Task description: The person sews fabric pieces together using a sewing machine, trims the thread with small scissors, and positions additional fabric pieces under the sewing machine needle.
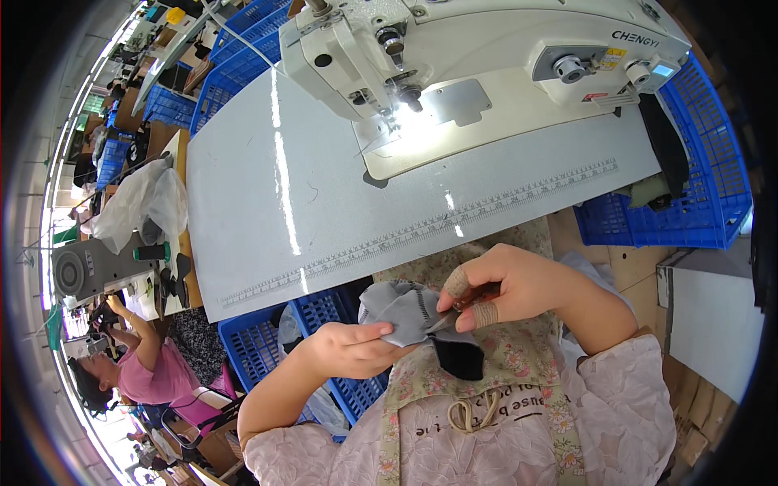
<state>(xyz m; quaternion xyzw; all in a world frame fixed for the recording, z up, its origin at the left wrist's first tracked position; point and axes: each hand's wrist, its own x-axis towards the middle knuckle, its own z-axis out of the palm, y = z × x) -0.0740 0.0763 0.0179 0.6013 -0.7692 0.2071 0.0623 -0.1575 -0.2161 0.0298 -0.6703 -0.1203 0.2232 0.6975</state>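
Observation:
Above my lap, my left hand [356, 347] pinches a grey cloth piece [401, 312] with dark stitching along it and a black section [459, 359] hanging below. My right hand [506, 283], its thumb and forefinger wrapped in tan tape, is closed on a small pair of thread snips [440, 326]. The pointed metal blades touch or nearly touch the cloth at the grey and black edge; most of the handle is hidden by my fingers.
A white sewing machine [519, 49] with its lamp lit stands on the grey table [243, 202], whose front edge carries a printed ruler [421, 235]. Blue crates [664, 211] sit at the right, behind and beneath the table. At left another person [154, 368] works.

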